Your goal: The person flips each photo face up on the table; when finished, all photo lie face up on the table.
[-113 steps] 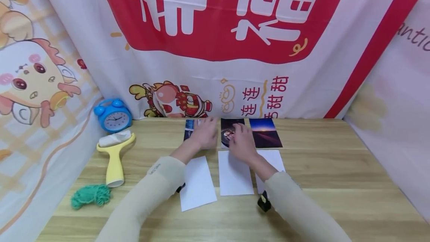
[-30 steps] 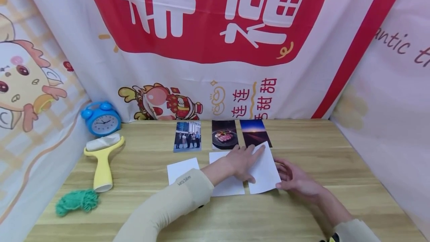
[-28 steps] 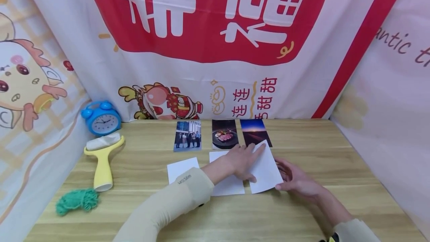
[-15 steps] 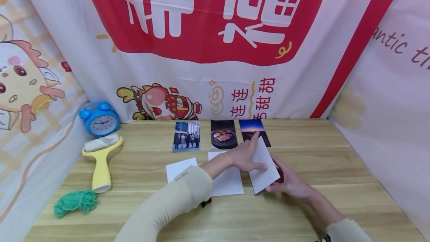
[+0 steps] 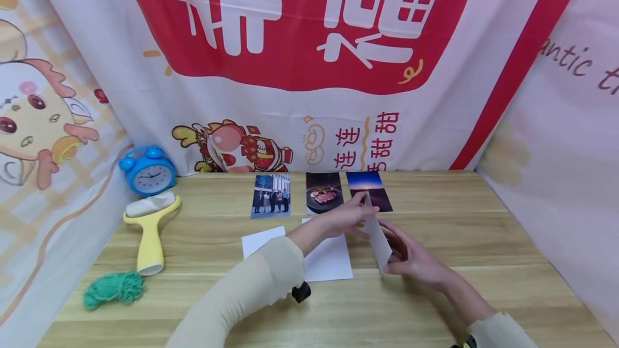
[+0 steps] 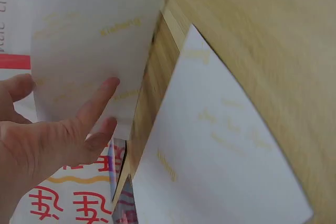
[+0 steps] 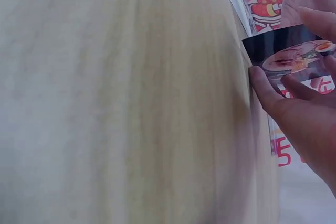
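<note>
A photo card (image 5: pixel 377 240) stands tilted up on edge between my two hands, right of centre. Its white back with faint yellow lettering fills the upper part of the left wrist view; the right wrist view shows a plate of food on its picture side (image 7: pixel 262 48). My left hand (image 5: pixel 340 219) pinches the far end between thumb and fingers. At the near end my right hand (image 5: pixel 418 262) holds it, thumb at the edge and fingers curled behind. Left of it, a white-backed card (image 5: pixel 331 262) lies flat, and another white card (image 5: pixel 258 240) is partly hidden by my left sleeve.
Three face-up photos line the back: a group of people (image 5: pixel 271 196), a food plate (image 5: pixel 324 193) and a sunset road (image 5: pixel 364 180). At left are a blue alarm clock (image 5: pixel 151 176), a yellow-handled lint roller (image 5: pixel 151 240) and green yarn (image 5: pixel 113 288) on the wooden table (image 5: pixel 435 316).
My hands left the back-row photos for the rightmost white card. Since then the card has been raised from lying nearly flat to standing on edge, and my left hand went from pressing to pinching it.
</note>
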`<state>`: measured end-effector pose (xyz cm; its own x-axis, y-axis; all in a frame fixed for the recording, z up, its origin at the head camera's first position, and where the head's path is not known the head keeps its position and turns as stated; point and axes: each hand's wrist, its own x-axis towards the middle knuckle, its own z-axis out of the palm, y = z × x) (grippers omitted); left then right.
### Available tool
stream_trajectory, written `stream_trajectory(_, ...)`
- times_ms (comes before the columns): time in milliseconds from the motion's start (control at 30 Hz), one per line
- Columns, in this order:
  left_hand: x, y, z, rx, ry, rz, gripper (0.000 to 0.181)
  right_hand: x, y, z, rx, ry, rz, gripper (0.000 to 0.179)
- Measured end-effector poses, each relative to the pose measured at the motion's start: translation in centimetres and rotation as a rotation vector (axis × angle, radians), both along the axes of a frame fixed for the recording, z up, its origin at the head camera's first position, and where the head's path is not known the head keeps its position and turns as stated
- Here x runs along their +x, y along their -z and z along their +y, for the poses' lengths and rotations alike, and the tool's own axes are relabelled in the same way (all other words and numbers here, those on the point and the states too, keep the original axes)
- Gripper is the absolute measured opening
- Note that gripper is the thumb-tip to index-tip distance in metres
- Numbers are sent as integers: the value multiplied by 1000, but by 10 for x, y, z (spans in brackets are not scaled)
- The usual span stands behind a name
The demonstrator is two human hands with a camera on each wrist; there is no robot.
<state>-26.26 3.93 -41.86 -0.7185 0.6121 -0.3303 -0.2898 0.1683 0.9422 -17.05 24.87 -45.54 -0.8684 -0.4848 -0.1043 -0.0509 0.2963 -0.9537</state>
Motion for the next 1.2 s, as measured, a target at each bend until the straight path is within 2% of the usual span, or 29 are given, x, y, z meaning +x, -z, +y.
stream_trajectory(133,0,1,0,92,-33,-97,76,-2,-3,-3,4,-16,37,97)
stream_trajectory(267,2,3,-5,142,-28,-132,74,-3,-5,-4,49,-21,86,96)
stream_trajectory(367,2,5,-9,171,-14,-122,71,-3,-5,-1,100,-17,140,94)
stream_trajectory(433,2,5,-10,176,-28,-111,71,-4,-6,2,141,-18,168,92)
stream_trajectory(500,3,5,-11,168,-56,-100,72,-5,-6,4,179,-20,198,90)
stream_trajectory(633,6,9,-9,116,-159,-60,77,-6,-9,8,244,-58,232,82)
stream_trajectory(767,10,16,-4,12,-260,92,85,-7,-10,12,298,-98,283,75)
stream_trajectory(867,12,20,-1,-115,-264,268,78,-8,-11,15,353,-111,338,71)
stream_trajectory(933,13,20,0,-249,-209,416,61,-7,-12,17,397,-111,364,69)
stream_trajectory(1033,15,20,-1,-472,-93,661,33,-8,-15,19,450,-110,374,65)
stream_trajectory(1100,16,20,-1,-598,-12,808,24,-7,-16,21,500,-110,377,62)
stream_trajectory(1200,20,20,2,-714,85,917,25,-7,-16,23,558,-118,381,58)
